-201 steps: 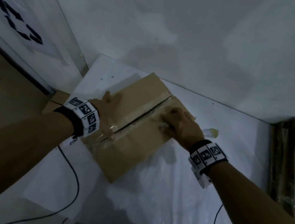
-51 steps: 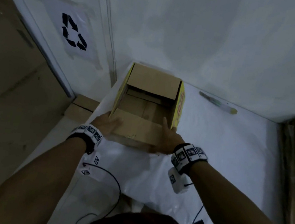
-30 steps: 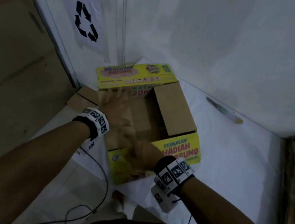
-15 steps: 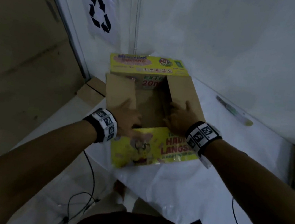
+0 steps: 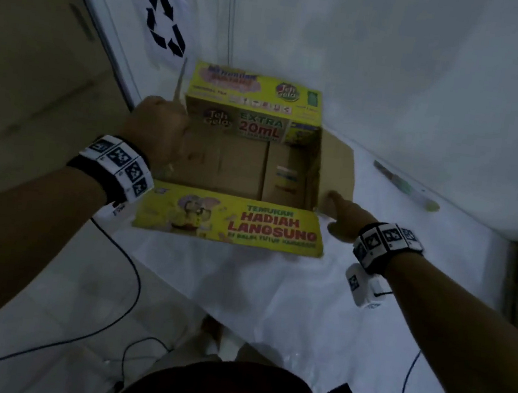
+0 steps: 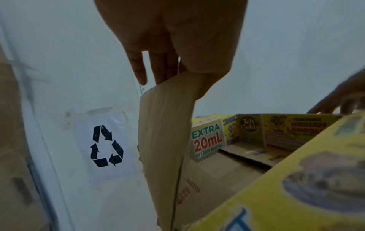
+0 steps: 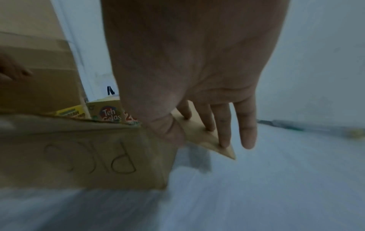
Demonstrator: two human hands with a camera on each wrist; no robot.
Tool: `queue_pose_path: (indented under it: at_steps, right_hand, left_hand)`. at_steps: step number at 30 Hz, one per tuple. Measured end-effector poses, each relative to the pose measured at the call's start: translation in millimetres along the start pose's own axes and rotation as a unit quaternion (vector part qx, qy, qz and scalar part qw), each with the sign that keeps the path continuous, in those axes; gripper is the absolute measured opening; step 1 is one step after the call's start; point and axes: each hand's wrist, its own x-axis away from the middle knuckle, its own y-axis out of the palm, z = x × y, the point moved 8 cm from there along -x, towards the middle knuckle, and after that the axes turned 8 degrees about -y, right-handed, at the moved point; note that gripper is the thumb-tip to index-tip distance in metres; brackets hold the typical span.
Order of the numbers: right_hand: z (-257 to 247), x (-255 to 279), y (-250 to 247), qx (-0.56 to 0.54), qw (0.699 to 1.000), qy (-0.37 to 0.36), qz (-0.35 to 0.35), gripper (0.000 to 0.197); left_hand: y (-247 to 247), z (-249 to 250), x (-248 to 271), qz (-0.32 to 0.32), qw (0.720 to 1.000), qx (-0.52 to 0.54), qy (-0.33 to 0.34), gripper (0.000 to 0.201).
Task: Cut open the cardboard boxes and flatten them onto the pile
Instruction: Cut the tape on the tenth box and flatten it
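The open brown corrugated cardboard box [image 5: 241, 168], centre frame, is matt inside with glossy yellow printed flaps. It sits on a smooth white sheet [image 5: 272, 289], possibly plastic, faintly shiny. Upper left, a paper recycling sign [image 5: 165, 21].

Head view steeply downward, wrist views close (sharing the box [image 5: 248, 162])

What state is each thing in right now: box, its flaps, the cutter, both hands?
Box: upright, top open, not flattened.
Left flap: upright, pinched by left hand.
Right flap: folded outward, pressed by right hand.
Cutter: lying unheld on white sheet.
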Motion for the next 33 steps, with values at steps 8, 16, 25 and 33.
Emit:
queue_pose_path:
  at_steps: [8,16,25,33]
  right_hand:
    - [-50,-5,16,-0.023,0.99,-0.105,0.089,0.098]
    - [-40,11,8,-0.137,0.962,-0.107,0.212,0.051]
    - [11,45,-108,-0.36,0.849,-0.004,0.387,0.051]
    - [41,72,-143,-0.423,0.767,-0.033,0.482,0.068]
  left_hand:
    - [48,-59,39,-0.156,0.948,0.125,-0.249,0.061]
    - [82,-23,70,-0.259,0.9,0.319,-0.147,0.075]
    - [7,-6,11,-0.03,0.929,0.345,-0.131,0.083]
    - [-28,-6,-10,-0.05,0.901,0.386,-0.191,0.078]
